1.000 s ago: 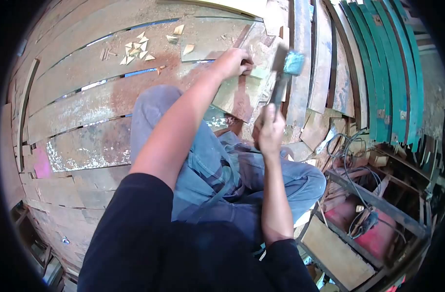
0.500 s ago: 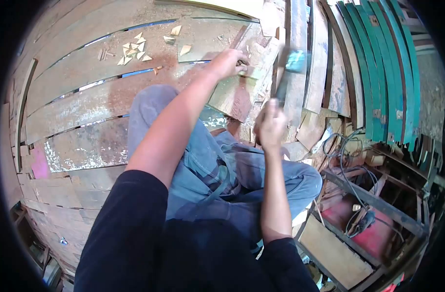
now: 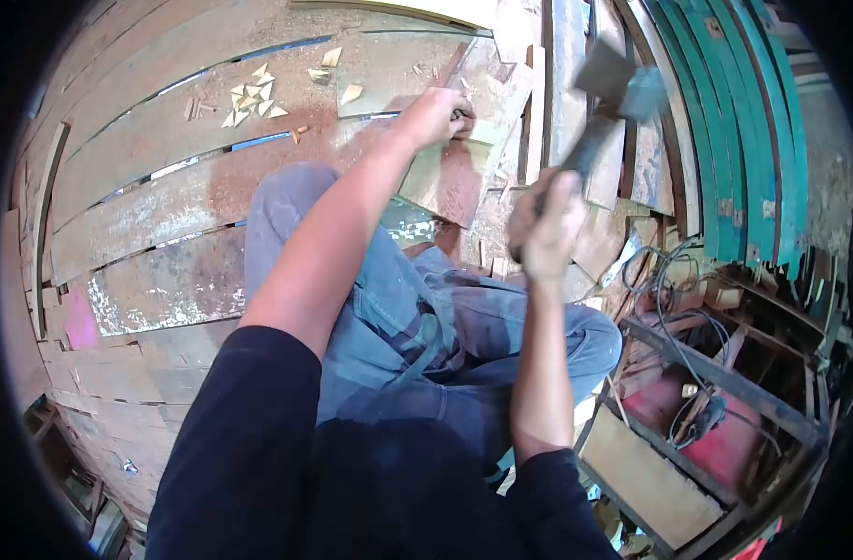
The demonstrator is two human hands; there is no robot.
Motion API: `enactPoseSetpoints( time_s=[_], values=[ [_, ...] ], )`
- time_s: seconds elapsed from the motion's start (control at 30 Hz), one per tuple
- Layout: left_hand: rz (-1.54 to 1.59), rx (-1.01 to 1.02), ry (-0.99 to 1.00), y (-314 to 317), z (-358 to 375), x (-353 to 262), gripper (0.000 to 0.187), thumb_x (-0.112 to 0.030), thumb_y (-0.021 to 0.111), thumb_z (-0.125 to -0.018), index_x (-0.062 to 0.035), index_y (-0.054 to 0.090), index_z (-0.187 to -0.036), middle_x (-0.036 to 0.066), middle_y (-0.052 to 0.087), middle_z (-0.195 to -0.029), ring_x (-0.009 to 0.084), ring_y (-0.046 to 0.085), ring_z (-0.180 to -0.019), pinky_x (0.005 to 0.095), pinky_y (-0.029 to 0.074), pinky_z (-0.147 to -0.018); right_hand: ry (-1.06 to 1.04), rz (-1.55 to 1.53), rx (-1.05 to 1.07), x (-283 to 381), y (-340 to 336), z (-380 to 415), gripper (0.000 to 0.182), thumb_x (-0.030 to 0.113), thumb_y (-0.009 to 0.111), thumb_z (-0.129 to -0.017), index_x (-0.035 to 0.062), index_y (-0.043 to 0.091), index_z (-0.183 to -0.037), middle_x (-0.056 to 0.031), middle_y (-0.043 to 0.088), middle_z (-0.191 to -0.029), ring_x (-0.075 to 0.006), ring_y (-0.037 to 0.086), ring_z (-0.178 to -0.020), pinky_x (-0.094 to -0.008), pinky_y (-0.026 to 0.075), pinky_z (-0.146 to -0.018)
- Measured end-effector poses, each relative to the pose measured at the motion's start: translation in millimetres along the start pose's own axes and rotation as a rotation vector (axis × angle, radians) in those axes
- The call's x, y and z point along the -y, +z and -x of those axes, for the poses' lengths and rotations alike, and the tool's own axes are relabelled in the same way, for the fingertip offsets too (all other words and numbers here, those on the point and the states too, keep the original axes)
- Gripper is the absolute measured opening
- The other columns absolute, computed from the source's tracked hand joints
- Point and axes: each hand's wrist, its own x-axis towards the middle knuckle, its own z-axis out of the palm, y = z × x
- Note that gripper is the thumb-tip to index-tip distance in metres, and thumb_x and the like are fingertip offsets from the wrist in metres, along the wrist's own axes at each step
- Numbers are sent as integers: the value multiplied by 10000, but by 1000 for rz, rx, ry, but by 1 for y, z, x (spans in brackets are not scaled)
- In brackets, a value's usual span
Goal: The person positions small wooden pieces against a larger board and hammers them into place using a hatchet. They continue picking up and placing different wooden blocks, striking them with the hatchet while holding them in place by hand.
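My right hand [image 3: 549, 222] is wrapped round the handle of a hammer [image 3: 606, 73], raised to the right of the wooden board [image 3: 450, 182] in front of my knees. The hammer's head is dark and blocky with a blue-grey part, smeared by motion. Over the board's upper part, my left hand [image 3: 440, 117] has its fingers curled in a pinch. Whatever is between those fingertips is too hidden to name. A pale wood strip [image 3: 485, 131] lies on the board right beside them.
Small wooden triangles [image 3: 252, 98] lie in a pile on the plank floor [image 3: 146, 149] at the left. Green slatted panels [image 3: 739, 140] stand at the right. Below them are loose cables [image 3: 664, 280] and a metal frame [image 3: 725, 373].
My right hand has swung the hammer up and to the right, away from the board. My left hand stays at almost the same spot.
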Motion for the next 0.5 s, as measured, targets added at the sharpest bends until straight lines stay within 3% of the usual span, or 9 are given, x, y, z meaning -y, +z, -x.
enactPoseSetpoints(
  time_s=[0.17, 0.27, 0.33, 0.37, 0.4, 0.43, 0.47, 0.5],
  values=[
    [52, -11, -12, 11, -7, 17, 177, -171, 745, -797, -91, 730, -953, 101, 704, -1023, 276, 674, -936, 389, 529, -816, -341, -283, 0, 101, -9, -21, 640, 685, 422, -916, 47, 439, -887, 8, 390, -516, -71, 361, -384, -237, 267, -353],
    [101, 0, -37, 10, -6, 16, 176, -144, 751, -786, -84, 729, -950, 113, 703, -1009, 280, 674, -922, 379, 530, -813, -366, -291, 42, 96, -11, -21, 657, 696, 437, -900, 40, 423, -918, 2, 371, -515, -79, 363, -387, -239, 269, -351],
    [88, -2, -21, 9, -5, 14, 179, -130, 755, -779, -81, 729, -950, 116, 703, -1003, 281, 673, -917, 373, 531, -815, -294, -292, 1, 58, -1, -11, 568, 620, 439, -953, 60, 447, -864, -2, 395, -522, -88, 379, -391, -245, 276, -356],
    [72, -1, 1, 8, -6, 13, 183, -126, 758, -775, -81, 730, -951, 115, 703, -1001, 282, 673, -916, 369, 531, -817, -226, -72, 1, 27, -1, -5, 490, 521, 430, -1004, 82, 470, -793, -2, 440, -533, -93, 404, -395, -249, 287, -364],
    [55, 1, 25, 7, -5, 12, 186, -122, 760, -772, -81, 731, -951, 114, 704, -999, 282, 672, -914, 366, 531, -819, -404, 410, -191, -22, -3, -8, 488, 454, 421, -1027, 76, 496, -727, -7, 483, -543, -95, 430, -429, -269, 322, -405],
    [55, -4, 30, 7, -4, 13, 189, -128, 760, -773, -83, 731, -954, 112, 704, -998, 282, 671, -917, 366, 529, -823, 95, 121, 52, -45, -4, 3, 502, 438, 435, -1028, 46, 521, -727, -12, 490, -547, -106, 444, -479, -292, 349, -459],
    [54, -8, 39, 9, -5, 15, 191, -134, 760, -774, -85, 732, -956, 110, 704, -997, 282, 670, -920, 366, 528, -828, 233, 299, 29, -92, -4, 6, 498, 446, 403, -1036, 110, 422, -668, 18, 392, -501, -88, 390, -380, -271, 312, -357],
    [53, -12, 49, 8, -5, 14, 193, -140, 760, -775, -86, 733, -959, 108, 704, -996, 283, 669, -923, 366, 527, -832, 267, 310, 81, -88, 2, 8, 487, 454, 415, -1031, 119, 409, -677, 27, 357, -485, -82, 354, -360, -273, 287, -339]
  ],
)
